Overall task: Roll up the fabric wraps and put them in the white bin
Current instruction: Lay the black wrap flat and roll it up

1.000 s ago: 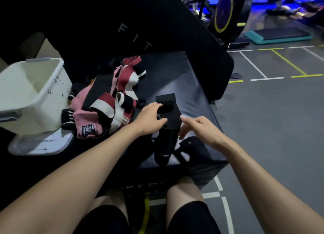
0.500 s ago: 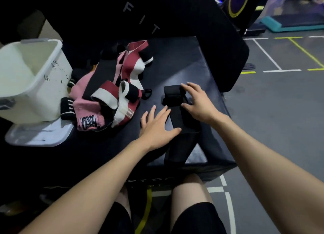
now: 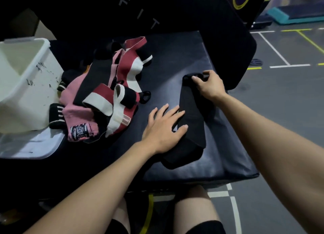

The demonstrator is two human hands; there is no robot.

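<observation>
A black fabric wrap (image 3: pixel 192 114) lies stretched out on the dark padded box (image 3: pixel 219 156), running from its far end towards me. My left hand (image 3: pixel 163 127) presses flat on the wrap's near half with straight fingers. My right hand (image 3: pixel 209 85) pinches the wrap's far end, where the fabric is curled over. A heap of pink, maroon, white and black wraps (image 3: pixel 105 97) lies to the left. The white bin (image 3: pixel 22 86) stands at the far left, and I see nothing in the part of its inside that shows.
The bin's translucent lid (image 3: pixel 29 144) lies flat under its near side. A tall black pad with the letters FIT (image 3: pixel 140 18) leans behind the box. Grey gym floor with painted lines (image 3: pixel 284 111) spreads to the right. My knees are below the box edge.
The wrap now lies straightened along the box. My right hand went from my side of the wrap to its far end and pinched it; my left hand slid back and flattened on the near half.
</observation>
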